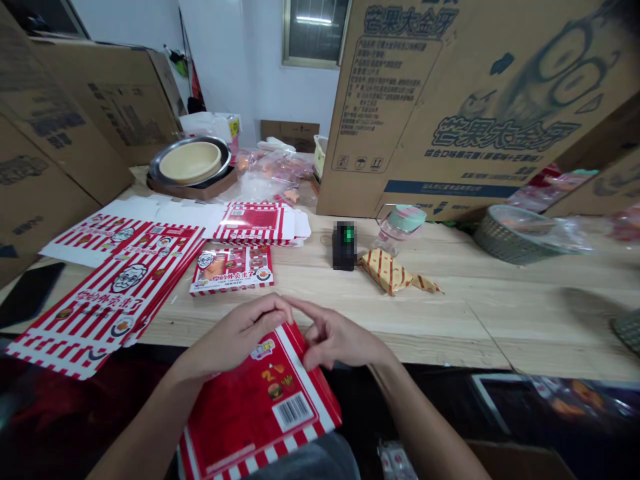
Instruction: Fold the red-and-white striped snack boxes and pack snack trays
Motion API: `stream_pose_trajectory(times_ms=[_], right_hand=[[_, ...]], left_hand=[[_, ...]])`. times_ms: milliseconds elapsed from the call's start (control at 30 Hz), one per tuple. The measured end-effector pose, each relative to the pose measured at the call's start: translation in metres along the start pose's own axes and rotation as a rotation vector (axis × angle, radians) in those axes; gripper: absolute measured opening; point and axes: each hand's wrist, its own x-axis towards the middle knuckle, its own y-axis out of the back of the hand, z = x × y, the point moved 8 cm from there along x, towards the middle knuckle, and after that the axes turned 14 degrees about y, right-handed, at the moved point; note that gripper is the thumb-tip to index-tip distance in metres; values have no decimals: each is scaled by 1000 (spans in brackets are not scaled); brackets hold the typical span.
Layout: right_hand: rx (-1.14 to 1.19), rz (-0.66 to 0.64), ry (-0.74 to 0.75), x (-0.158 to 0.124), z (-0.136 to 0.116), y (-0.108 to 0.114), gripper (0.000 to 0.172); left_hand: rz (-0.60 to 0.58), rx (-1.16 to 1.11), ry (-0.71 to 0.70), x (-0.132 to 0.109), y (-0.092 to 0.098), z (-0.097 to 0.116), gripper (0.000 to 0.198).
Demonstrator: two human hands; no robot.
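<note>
A red carton with red-and-white striped edges (pixel 240 413) leans towards me at the table's front edge, its barcode and small food pictures facing up. My left hand (pixel 245 337) grips its upper edge, with the fingers bent over the top. On the upper right corner and side of the carton is my right hand (pixel 337 337), index finger stretched towards the left fingertips and thumb against the side. Its other fingers are curled, and part of the grip is hidden. Beyond my hands lies a small printed box (pixel 233 270).
Flat striped cartons (pixel 125 277) are stacked at left beside a phone (pixel 30 293). Further back stand a cream bowl (pixel 190 162) and a large cardboard box (pixel 450 113). A black device (pixel 344 247), a yellow wrapped packet (pixel 390 270), a lidded jar (pixel 397 227) and a basket (pixel 520 233) are rightward.
</note>
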Motion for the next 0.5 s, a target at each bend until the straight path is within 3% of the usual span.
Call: stream_pose_trajectory(times_ms=[67, 133, 233, 333, 400, 500], right_hand=[[206, -13, 14, 0, 8, -6, 90], [216, 147, 60, -1, 14, 9, 77], [10, 469, 159, -11, 12, 44, 56], [-105, 509, 268, -18, 1, 47, 59], [-261, 482, 262, -22, -3, 41, 56], [-657, 536, 330, -33, -15, 41, 36]], left_hand=[[-18, -110, 29, 1, -2, -6, 22], [56, -304, 92, 7, 8, -20, 20], [363, -717, 123, 12, 42, -44, 20], [564, -949, -39, 8, 67, -48, 28], [529, -976, -123, 6, 70, -44, 30], [381, -930, -141, 4, 63, -43, 27]])
